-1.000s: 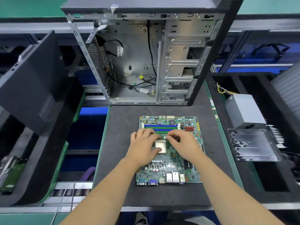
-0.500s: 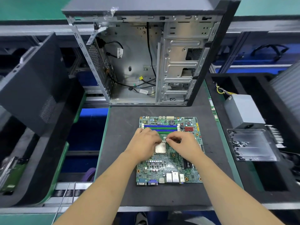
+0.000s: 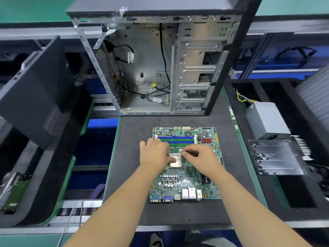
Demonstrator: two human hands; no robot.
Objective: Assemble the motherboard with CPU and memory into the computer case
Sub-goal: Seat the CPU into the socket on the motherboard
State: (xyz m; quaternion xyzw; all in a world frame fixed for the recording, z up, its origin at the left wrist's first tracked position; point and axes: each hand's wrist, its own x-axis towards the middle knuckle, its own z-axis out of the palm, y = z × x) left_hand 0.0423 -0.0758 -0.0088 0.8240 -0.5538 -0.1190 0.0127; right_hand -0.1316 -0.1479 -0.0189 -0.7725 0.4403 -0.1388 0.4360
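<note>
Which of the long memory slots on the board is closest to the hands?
The green slot on the motherboard: it is the last visible one below the blue slots, right at the left hand fingertips.

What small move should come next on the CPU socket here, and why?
Probably swing the socket lever down and latch it. The CPU already sits flat in its socket on the motherboard, the left hand steadies it with its thumb, and the right hand pinches something thin, likely the lever, at the socket's upper right corner.
</note>
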